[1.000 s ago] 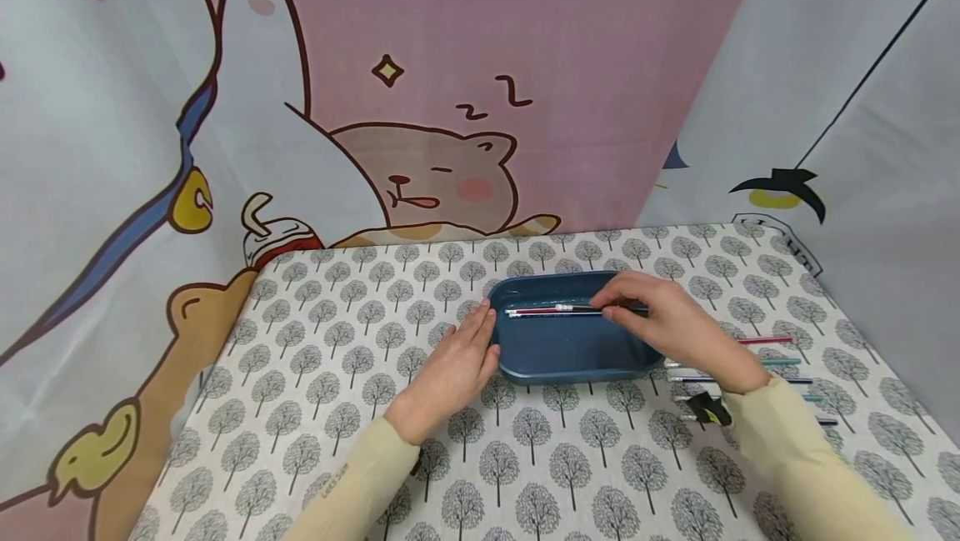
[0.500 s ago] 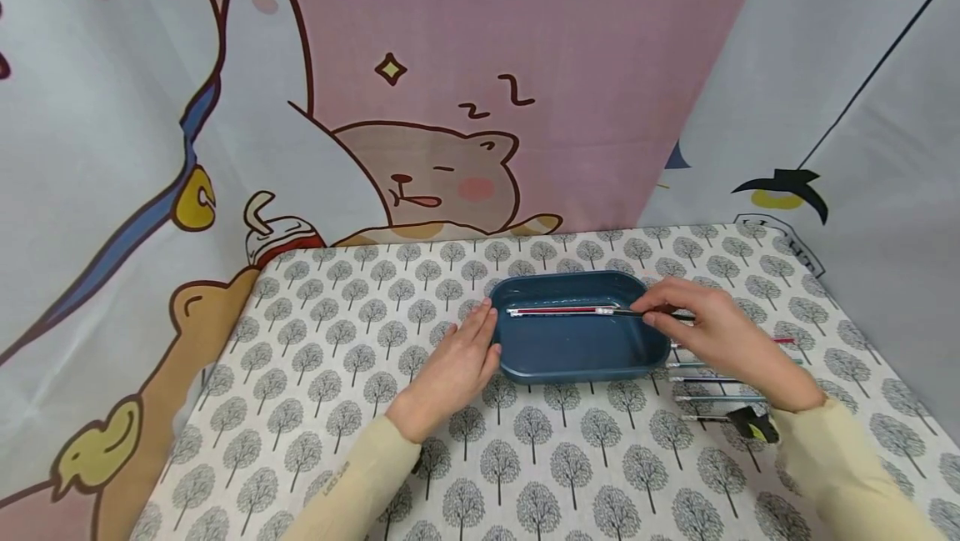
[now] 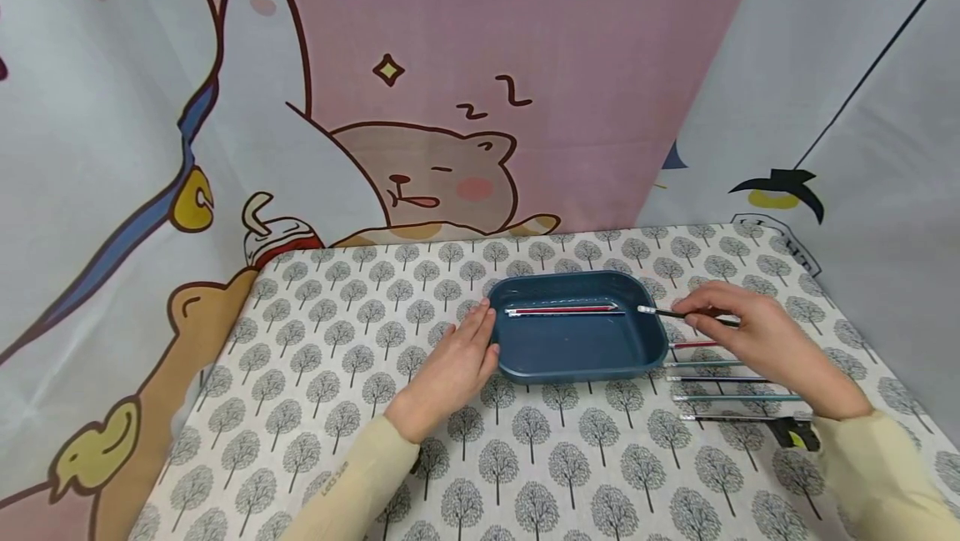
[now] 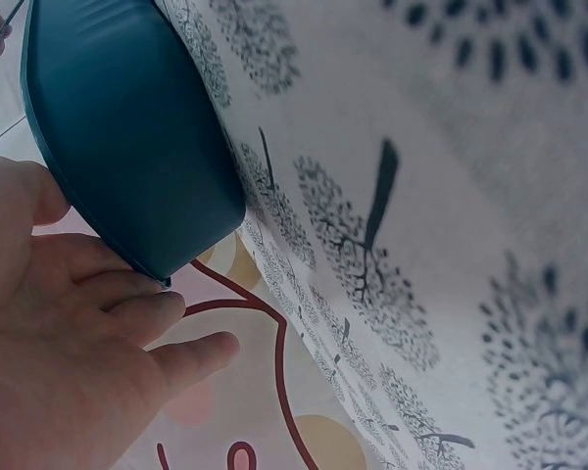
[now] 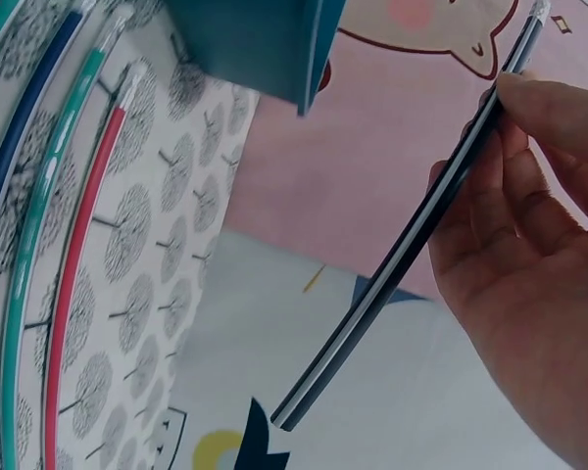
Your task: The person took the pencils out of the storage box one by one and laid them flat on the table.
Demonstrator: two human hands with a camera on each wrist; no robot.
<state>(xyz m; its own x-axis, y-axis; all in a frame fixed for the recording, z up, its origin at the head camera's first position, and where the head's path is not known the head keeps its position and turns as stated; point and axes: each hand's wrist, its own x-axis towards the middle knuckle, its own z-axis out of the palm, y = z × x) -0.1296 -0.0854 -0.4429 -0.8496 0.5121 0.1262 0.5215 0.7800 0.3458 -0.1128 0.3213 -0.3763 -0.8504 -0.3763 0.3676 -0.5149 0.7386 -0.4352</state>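
My right hand [image 3: 750, 341] pinches a black-and-silver striped pencil [image 5: 392, 255] between thumb and fingers. The pencil's white eraser end points left, over the right end of a blue rectangular tray [image 3: 577, 358]. Inside the tray, a red pencil [image 3: 577, 308] and a dark pencil [image 3: 562, 314] lie side by side, lengthwise along the far half. My left hand [image 3: 453, 370] rests against the tray's left end, its fingers extended. In the left wrist view, the thumb and fingers touch the tray's rim [image 4: 78, 211].
Right of the tray, several pencils lie roughly parallel on the tree-print cloth, among them a red pencil [image 5: 73, 284], a teal pencil [image 5: 34, 225] and a navy pencil [image 5: 24, 117]. Cartoon-print curtains [image 3: 600, 91] stand behind the table. A black strap item [image 3: 795, 433] sits at the right cuff.
My right hand has moved right, drawing the black pencil from above the pencils in the tray to the tray's right end. The left hand and the tray stay in place.
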